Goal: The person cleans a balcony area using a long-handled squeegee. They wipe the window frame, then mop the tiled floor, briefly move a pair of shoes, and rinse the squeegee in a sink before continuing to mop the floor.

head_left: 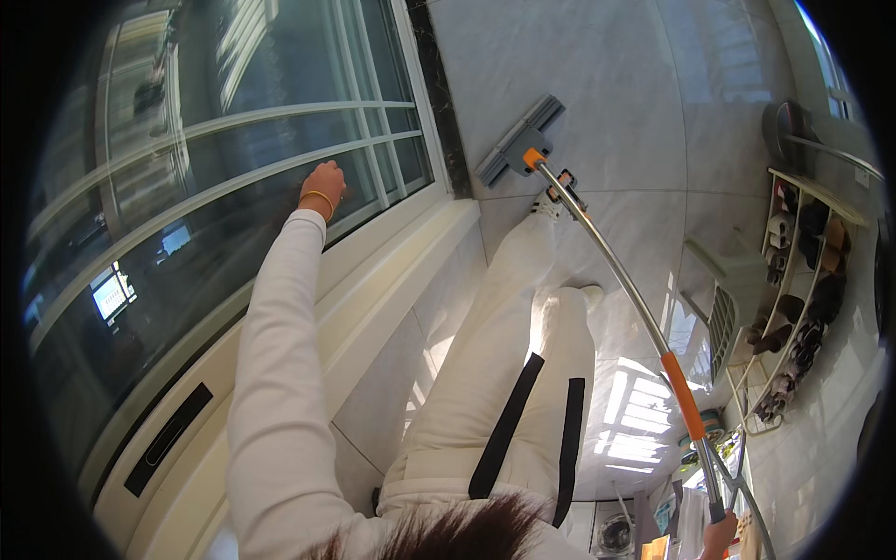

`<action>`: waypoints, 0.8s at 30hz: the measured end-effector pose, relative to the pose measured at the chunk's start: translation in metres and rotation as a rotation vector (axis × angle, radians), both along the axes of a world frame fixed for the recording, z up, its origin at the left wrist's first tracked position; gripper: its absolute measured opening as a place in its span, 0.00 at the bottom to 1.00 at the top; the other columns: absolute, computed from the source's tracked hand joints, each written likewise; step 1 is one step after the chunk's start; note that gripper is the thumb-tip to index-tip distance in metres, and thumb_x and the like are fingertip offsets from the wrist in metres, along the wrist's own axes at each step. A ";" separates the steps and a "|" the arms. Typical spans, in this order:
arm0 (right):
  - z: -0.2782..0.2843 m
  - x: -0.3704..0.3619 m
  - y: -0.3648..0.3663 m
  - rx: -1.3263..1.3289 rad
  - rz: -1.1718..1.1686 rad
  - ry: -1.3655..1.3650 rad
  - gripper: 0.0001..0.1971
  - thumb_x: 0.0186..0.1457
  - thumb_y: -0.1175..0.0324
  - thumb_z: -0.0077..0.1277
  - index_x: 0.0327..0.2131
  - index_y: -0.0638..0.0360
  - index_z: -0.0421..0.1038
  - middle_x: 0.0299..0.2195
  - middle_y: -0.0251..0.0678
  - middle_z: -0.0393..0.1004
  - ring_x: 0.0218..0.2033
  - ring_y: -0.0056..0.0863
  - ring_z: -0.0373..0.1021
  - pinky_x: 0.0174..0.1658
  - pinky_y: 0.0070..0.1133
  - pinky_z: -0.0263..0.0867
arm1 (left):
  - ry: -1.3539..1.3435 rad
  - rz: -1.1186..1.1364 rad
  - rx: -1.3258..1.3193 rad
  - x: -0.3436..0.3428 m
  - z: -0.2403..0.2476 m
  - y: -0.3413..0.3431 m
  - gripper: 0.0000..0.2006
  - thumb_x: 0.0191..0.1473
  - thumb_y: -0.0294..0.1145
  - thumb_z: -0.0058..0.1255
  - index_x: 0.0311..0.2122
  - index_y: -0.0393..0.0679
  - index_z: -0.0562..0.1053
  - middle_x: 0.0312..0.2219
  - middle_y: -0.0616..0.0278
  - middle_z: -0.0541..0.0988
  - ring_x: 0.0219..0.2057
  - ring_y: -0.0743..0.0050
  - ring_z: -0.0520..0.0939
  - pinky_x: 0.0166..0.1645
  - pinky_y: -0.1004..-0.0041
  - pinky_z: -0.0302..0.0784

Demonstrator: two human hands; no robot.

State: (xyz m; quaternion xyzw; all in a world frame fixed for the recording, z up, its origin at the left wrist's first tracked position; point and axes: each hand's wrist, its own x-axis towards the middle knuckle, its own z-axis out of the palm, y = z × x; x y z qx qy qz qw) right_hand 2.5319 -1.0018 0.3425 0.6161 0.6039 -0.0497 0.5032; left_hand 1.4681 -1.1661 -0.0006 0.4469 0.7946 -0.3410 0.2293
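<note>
Two hands (324,180); one mop (625,293)

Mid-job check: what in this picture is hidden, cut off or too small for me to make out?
1. Head view: right hand on the mop, cut off by the lower edge; finger placement unclear.
2. Head view: left hand, palm hidden by the hand itself; anything inside, or contact with the glass, is unclear.
3. Head view: underside of the mop head, hidden by its grey top.
4. Head view: shoes, too small and overlapping to count.
</note>
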 end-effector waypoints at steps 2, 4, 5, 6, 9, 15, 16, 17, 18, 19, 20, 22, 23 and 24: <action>-0.002 0.001 -0.002 -0.005 0.018 0.012 0.16 0.48 0.70 0.54 0.41 0.64 0.68 0.36 0.53 0.74 0.39 0.52 0.72 0.42 0.39 0.68 | -0.048 0.103 -0.003 -0.005 0.001 0.002 0.04 0.49 0.29 0.57 0.31 0.44 0.80 0.39 0.62 0.76 0.49 0.62 0.75 0.48 0.65 0.77; -0.003 0.002 -0.005 -0.008 -0.063 -0.031 0.16 0.47 0.72 0.53 0.42 0.63 0.70 0.37 0.50 0.74 0.42 0.50 0.71 0.45 0.38 0.67 | -0.120 0.060 -0.053 -0.008 0.002 0.003 0.03 0.47 0.29 0.58 0.29 0.44 0.79 0.38 0.63 0.76 0.46 0.63 0.74 0.48 0.64 0.76; -0.003 0.003 -0.007 -0.008 -0.106 -0.052 0.15 0.47 0.73 0.53 0.42 0.62 0.71 0.38 0.48 0.74 0.43 0.49 0.71 0.46 0.38 0.67 | -0.157 0.043 -0.118 -0.009 0.001 0.003 0.03 0.47 0.29 0.59 0.29 0.45 0.79 0.38 0.64 0.76 0.47 0.63 0.74 0.48 0.64 0.76; -0.004 0.004 -0.009 0.002 -0.072 -0.035 0.16 0.47 0.73 0.53 0.42 0.63 0.71 0.38 0.49 0.74 0.43 0.50 0.71 0.46 0.38 0.67 | -0.153 0.000 -0.143 -0.010 0.001 0.003 0.03 0.47 0.29 0.59 0.30 0.47 0.80 0.37 0.64 0.77 0.47 0.63 0.74 0.48 0.65 0.76; -0.005 0.011 -0.014 0.017 -0.002 -0.002 0.16 0.46 0.73 0.53 0.42 0.63 0.70 0.38 0.49 0.74 0.42 0.50 0.71 0.46 0.38 0.67 | -0.175 -0.154 -0.227 -0.009 -0.004 0.002 0.06 0.46 0.29 0.59 0.32 0.50 0.80 0.36 0.66 0.78 0.47 0.63 0.74 0.48 0.65 0.76; -0.006 0.020 -0.017 0.015 0.027 0.000 0.16 0.45 0.75 0.53 0.42 0.63 0.70 0.38 0.49 0.73 0.42 0.51 0.70 0.47 0.38 0.66 | -0.169 -0.323 -0.366 -0.004 -0.015 0.004 0.08 0.47 0.29 0.58 0.35 0.52 0.79 0.36 0.66 0.80 0.46 0.63 0.75 0.48 0.66 0.76; -0.006 0.020 -0.016 0.017 0.021 -0.004 0.16 0.45 0.75 0.53 0.41 0.63 0.70 0.38 0.49 0.73 0.42 0.51 0.70 0.47 0.38 0.66 | -0.150 -0.362 -0.377 -0.003 -0.015 0.004 0.08 0.47 0.29 0.58 0.36 0.53 0.78 0.36 0.67 0.80 0.46 0.63 0.75 0.47 0.66 0.75; -0.006 0.017 -0.015 0.022 0.015 -0.007 0.16 0.45 0.75 0.53 0.41 0.63 0.70 0.38 0.49 0.73 0.42 0.51 0.70 0.47 0.38 0.66 | -0.163 -0.395 -0.364 -0.003 -0.016 0.004 0.08 0.48 0.29 0.57 0.35 0.53 0.78 0.36 0.67 0.80 0.46 0.63 0.76 0.47 0.66 0.75; -0.005 0.014 -0.013 0.005 -0.006 -0.023 0.16 0.45 0.75 0.54 0.41 0.63 0.70 0.38 0.49 0.73 0.42 0.51 0.70 0.47 0.38 0.66 | -0.167 -0.421 -0.366 -0.003 -0.017 0.004 0.07 0.48 0.29 0.57 0.35 0.53 0.78 0.36 0.67 0.80 0.46 0.63 0.76 0.47 0.66 0.75; -0.004 0.010 -0.012 -0.012 -0.027 -0.039 0.16 0.44 0.75 0.54 0.41 0.62 0.70 0.38 0.49 0.74 0.43 0.51 0.70 0.47 0.38 0.66 | -0.174 -0.446 -0.375 -0.003 -0.017 0.004 0.07 0.49 0.29 0.56 0.35 0.53 0.78 0.36 0.67 0.80 0.46 0.64 0.77 0.47 0.67 0.75; -0.003 0.006 -0.010 -0.029 -0.048 -0.054 0.16 0.44 0.75 0.54 0.41 0.62 0.71 0.38 0.49 0.74 0.43 0.51 0.70 0.48 0.38 0.65 | -0.177 -0.468 -0.375 -0.003 -0.017 0.003 0.07 0.49 0.29 0.55 0.35 0.53 0.78 0.36 0.67 0.80 0.46 0.64 0.77 0.47 0.67 0.75; -0.001 -0.003 -0.008 0.010 -0.008 -0.018 0.15 0.44 0.75 0.54 0.40 0.62 0.71 0.37 0.49 0.74 0.42 0.51 0.70 0.47 0.38 0.66 | -0.196 -0.512 -0.383 -0.003 -0.018 0.001 0.07 0.51 0.29 0.53 0.36 0.53 0.77 0.36 0.66 0.80 0.46 0.65 0.76 0.47 0.67 0.75; -0.001 -0.008 -0.007 0.029 0.013 0.001 0.15 0.44 0.75 0.54 0.39 0.63 0.71 0.36 0.49 0.74 0.41 0.51 0.71 0.46 0.39 0.66 | -0.195 -0.479 -0.388 -0.004 -0.019 0.000 0.08 0.51 0.29 0.53 0.36 0.53 0.77 0.36 0.66 0.80 0.46 0.65 0.76 0.47 0.67 0.75; -0.001 -0.012 -0.006 0.012 -0.015 -0.012 0.14 0.44 0.76 0.54 0.38 0.63 0.71 0.35 0.49 0.74 0.41 0.51 0.71 0.45 0.39 0.67 | -0.199 -0.449 -0.385 -0.004 -0.020 -0.001 0.08 0.51 0.29 0.52 0.37 0.54 0.77 0.36 0.66 0.80 0.46 0.65 0.76 0.48 0.68 0.75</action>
